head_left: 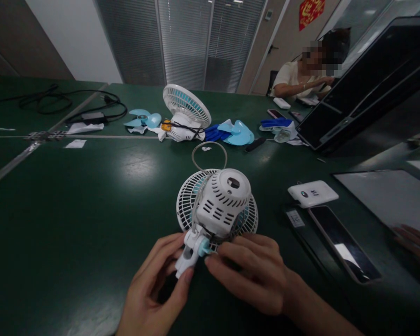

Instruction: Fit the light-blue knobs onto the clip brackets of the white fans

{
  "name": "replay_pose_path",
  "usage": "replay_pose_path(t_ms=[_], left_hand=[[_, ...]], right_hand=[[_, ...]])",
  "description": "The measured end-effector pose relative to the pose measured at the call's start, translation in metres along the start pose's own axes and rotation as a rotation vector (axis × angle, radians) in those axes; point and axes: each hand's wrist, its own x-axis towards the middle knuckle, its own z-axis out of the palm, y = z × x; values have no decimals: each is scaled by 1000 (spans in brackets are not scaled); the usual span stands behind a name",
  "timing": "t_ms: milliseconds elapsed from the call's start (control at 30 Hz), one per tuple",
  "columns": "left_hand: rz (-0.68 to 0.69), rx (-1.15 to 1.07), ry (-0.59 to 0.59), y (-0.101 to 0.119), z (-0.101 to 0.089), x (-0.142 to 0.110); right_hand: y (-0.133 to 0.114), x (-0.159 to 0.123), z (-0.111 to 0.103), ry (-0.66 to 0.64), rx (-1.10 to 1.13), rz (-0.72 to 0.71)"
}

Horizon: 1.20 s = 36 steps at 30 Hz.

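Observation:
A small white fan lies face down on the green table, its round grille under the motor housing. A white clip sticks out from the housing toward me. My left hand grips this clip between thumb and fingers. On the clip's right side is a light blue knob, pinched by the thumb and fingers of my right hand. The fan's pale cable curves in a loop behind the grille.
Farther back stand a second fan, blue fan blades and blue gloves. At right lie a phone, a white device and a large black monitor. Another person sits at the far right; someone's hand rests nearer.

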Motion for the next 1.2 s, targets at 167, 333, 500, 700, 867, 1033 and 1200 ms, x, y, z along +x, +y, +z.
replay_pose_path(t_ms=[167,333,500,700,867,1033,1200], left_hand=[[-7,11,42,3,1,0],[-6,31,25,5,1,0],[-26,-3,88,4,3,1],[-17,19,37,6,1,1],[-35,-20,108,7,5,0],[-9,1,44,2,2,0],[3,32,13,2,-1,0]], right_hand=[[6,-1,-4,-19,-35,-3],[-2,-5,9,46,-92,122],[-1,-4,4,53,-63,82],[2,-5,1,-3,-46,16],[-7,-4,11,59,-106,179],[0,-2,0,-30,-12,1],[1,-1,-1,-2,-39,40]])
